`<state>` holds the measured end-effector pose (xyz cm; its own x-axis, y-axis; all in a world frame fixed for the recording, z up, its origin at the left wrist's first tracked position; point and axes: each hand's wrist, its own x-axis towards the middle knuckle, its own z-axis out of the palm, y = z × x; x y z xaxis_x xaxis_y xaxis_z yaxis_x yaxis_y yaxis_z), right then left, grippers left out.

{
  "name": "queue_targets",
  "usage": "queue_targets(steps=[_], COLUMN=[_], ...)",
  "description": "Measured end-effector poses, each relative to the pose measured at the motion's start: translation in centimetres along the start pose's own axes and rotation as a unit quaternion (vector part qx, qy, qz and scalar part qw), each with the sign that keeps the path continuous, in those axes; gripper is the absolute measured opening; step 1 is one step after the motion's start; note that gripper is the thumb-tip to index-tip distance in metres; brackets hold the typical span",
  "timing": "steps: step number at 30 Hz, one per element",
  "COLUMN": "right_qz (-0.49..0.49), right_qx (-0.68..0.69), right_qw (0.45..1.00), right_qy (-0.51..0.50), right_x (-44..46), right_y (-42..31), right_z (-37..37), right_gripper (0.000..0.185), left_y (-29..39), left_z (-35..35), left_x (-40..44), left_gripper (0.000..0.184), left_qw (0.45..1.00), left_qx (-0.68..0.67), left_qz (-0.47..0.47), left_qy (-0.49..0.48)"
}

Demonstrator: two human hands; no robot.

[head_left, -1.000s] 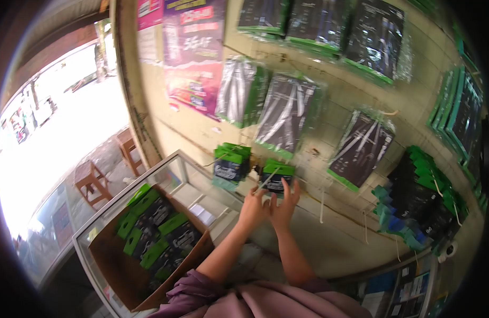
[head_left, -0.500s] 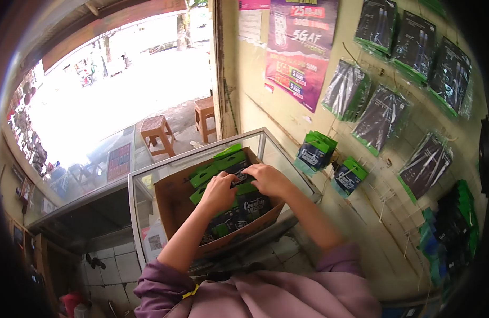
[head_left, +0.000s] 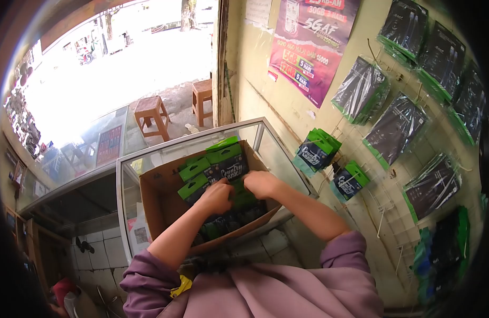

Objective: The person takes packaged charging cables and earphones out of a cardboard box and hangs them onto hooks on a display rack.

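Observation:
An open cardboard box (head_left: 158,208) sits on the glass display case and holds several hanging packets (head_left: 223,161) with green tops and dark fronts lettered "Country Music". My left hand (head_left: 217,196) is inside the box with its fingers curled down against the packets. Close by on the right, my right hand (head_left: 261,184) also reaches in, fingers bent downward among the packets. Both sets of fingertips are hidden, so what they grip cannot be made out. More packets lie in the near part of the box, partly covered by my forearms.
The glass display case (head_left: 127,193) has a metal frame. On the right wall hang similar green packets (head_left: 317,151) and several plastic-wrapped dark packs (head_left: 397,127) on hooks. A purple poster (head_left: 313,53) is above. Brown stools (head_left: 151,114) stand outside the doorway.
My hands have gone lower into the box and their fingers are more curled. More of the upright packets' fronts now shows behind them. The camera view has shifted slightly.

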<state>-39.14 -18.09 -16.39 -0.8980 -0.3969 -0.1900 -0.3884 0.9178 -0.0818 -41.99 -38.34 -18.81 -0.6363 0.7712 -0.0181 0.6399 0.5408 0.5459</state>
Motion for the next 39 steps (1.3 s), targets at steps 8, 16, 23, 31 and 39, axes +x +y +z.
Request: queue_targets(steps=[8,16,23,31,39], right_qz=[0.043,0.047,0.018,-0.016,0.044], right_qx=[0.001,0.030,0.021,0.198,0.387], right_qw=[0.992,0.988,0.996,0.949,0.713], right_qy=[-0.121,-0.146,-0.086,0.246,0.583], right_x=[0.5,0.7,0.0,-7.8,-18.0], right_y=[-1.1,0.0,0.0,-0.9,-9.4], right_z=[-0.9,0.5,-0.3,-8.6,-10.1], right_gripper=[0.020,0.040,0.028,0.012,0.010], left_y=[-2.0,-0.6,-0.7,6.9,16.0], left_z=[1.4,1.2,1.4,-6.9,-7.5], left_x=[0.5,0.5,0.7,-1.6,-4.0], left_gripper=[0.024,0.028,0.018,0.019,0.010], left_qw=[1.000,0.998,0.999,0.961,0.808], left_qx=[0.004,0.050,-0.012,-0.124,-0.486], left_qz=[-0.010,-0.029,0.039,0.057,0.208], left_qy=[-0.026,-0.032,0.017,0.239,0.261])
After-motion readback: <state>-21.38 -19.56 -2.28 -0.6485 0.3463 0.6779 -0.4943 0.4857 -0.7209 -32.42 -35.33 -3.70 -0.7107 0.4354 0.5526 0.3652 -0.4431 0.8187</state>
